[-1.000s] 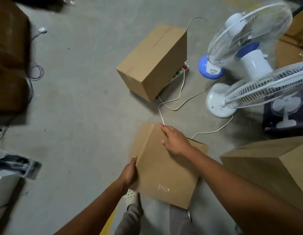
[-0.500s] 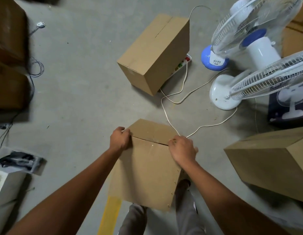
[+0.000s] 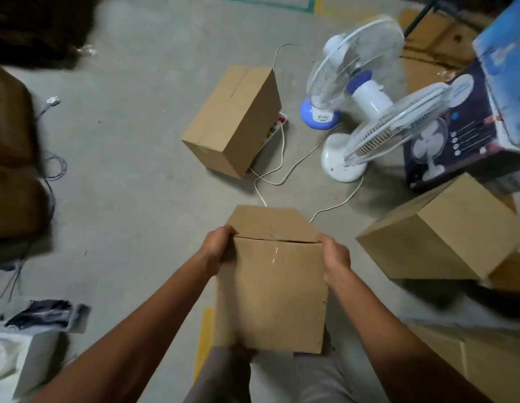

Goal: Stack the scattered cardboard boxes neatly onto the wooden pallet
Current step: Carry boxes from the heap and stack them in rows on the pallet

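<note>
The left hand (image 3: 216, 251) and right hand (image 3: 336, 257) are clamping the box (image 3: 270, 295) between them, fingers curling over its top corners. It is probably being lifted; the next move is calling for locating the pallet, which is not showing.

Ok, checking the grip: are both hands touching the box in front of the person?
Touching. The head view shows the left hand and right hand gripping the box at its far corners.

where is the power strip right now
In the head view the power strip lies on the floor just above centre, half hidden behind the right side of a cardboard box, left of the blue-based fan.
</note>
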`<state>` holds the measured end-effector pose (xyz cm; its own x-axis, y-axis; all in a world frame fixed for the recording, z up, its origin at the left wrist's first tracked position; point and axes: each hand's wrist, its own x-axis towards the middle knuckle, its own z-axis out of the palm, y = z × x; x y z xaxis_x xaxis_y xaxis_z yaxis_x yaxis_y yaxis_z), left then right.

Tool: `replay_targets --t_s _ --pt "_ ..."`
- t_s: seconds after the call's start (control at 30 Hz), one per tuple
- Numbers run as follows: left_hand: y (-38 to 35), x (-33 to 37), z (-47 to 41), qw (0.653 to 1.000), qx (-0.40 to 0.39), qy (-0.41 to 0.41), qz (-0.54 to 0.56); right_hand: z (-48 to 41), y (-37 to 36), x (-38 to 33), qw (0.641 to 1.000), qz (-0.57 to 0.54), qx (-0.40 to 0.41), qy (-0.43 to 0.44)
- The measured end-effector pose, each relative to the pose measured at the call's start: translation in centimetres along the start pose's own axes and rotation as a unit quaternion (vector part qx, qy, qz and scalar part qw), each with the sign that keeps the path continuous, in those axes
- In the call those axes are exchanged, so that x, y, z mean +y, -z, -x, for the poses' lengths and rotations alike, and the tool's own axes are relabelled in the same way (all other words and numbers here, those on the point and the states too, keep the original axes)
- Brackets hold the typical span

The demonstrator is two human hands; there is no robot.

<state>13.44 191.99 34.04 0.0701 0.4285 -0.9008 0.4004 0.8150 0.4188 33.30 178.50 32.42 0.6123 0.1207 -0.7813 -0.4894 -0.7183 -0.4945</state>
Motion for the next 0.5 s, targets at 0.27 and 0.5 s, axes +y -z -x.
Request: replay_targets --t_s 0.27,0.5 --pt "1.0 0.4 14.7 0.996 -0.066 -0.053 -0.009 13.5 7.9 2.3 0.989 -0.104 0.052 0.092" --pt "1.6 -2.9 23.1 0.986 -0.077 -0.136 -0.055 20.8 12.8 7.0 0.970 -0.220 0.028 0.101"
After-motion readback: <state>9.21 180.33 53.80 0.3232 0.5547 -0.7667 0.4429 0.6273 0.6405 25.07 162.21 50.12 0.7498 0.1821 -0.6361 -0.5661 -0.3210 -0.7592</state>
